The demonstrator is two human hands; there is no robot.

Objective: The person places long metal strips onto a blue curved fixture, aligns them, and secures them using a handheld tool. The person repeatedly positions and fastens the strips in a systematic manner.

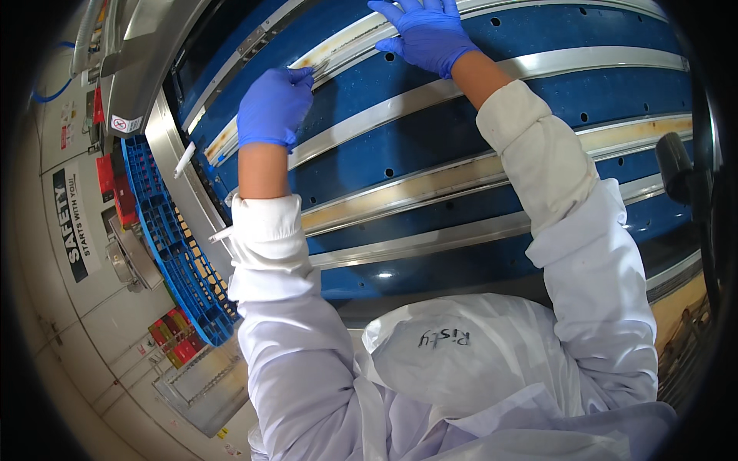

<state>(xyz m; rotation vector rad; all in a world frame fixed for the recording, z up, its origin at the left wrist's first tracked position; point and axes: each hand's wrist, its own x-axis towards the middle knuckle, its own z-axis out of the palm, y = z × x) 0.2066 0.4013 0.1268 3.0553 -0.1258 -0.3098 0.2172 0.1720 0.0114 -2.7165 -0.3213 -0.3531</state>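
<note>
In a blue glove, my left hand [275,106] is closed in a pinch at a long metal rail [350,58] on the far side of the blue surface. A thin, pale, pointed thing [318,67] shows at its fingertips, too small to name. My right hand [429,34], gloved in blue too, lies farther off and to the right along that rail. Its fingers are spread and hold nothing; the upper frame edge cuts off some tips. Yellow-brown stains mark the rail's pale strip.
Several metal rails [419,234] cross the blue panel [492,100], which has small round holes. A blue plastic grid [165,230] runs along the left side. White rods [184,159] stick out at the left metal edge. A dark post [676,169] stands at the right.
</note>
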